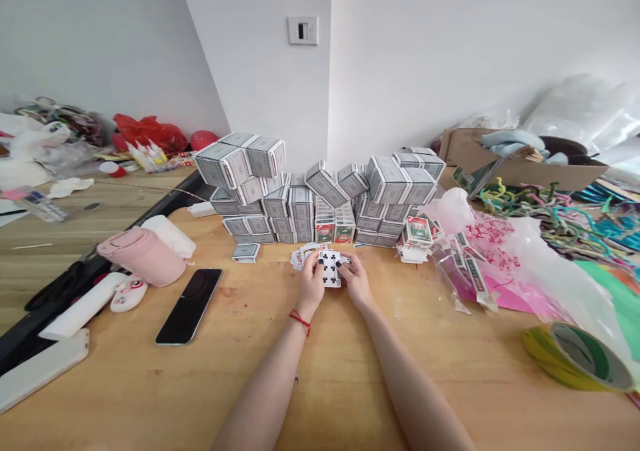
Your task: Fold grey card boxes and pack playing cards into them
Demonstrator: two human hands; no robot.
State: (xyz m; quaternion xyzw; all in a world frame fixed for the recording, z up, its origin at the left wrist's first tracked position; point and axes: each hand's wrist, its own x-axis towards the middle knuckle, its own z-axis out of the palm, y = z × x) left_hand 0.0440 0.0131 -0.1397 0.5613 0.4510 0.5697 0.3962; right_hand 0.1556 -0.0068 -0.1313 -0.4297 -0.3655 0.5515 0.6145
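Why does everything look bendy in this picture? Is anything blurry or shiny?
In the head view, the wide lens stretches things near the edges, so the tape roll looks pulled out and the walls seem to lean. The light is soft with faint shadows, the phone has a dull sheen, and the playing cards look slightly soft.
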